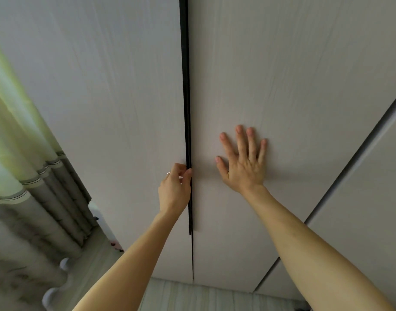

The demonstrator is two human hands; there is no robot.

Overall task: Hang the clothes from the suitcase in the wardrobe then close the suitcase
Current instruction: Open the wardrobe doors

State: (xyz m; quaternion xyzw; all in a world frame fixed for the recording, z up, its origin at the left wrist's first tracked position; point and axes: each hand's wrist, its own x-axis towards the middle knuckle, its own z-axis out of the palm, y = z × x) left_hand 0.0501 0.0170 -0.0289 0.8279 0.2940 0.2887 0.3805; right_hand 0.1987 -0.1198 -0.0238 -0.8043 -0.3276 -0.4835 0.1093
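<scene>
A pale wood-grain wardrobe fills the view, with its left door [102, 108] and right door [282, 75] shut side by side. A long black handle strip [186, 86] runs down the seam between them. My left hand [174, 189] curls its fingers round the strip at the left door's edge, thumb on the strip. My right hand [244, 160] lies flat on the right door, fingers straight and spread, just right of the seam. No suitcase or clothes are in view.
A green and grey curtain [24, 176] hangs in folds at the left, down to the floor. Another wardrobe door [360, 221] sits further right beyond a dark gap. Light floor boards [203, 295] show below the doors.
</scene>
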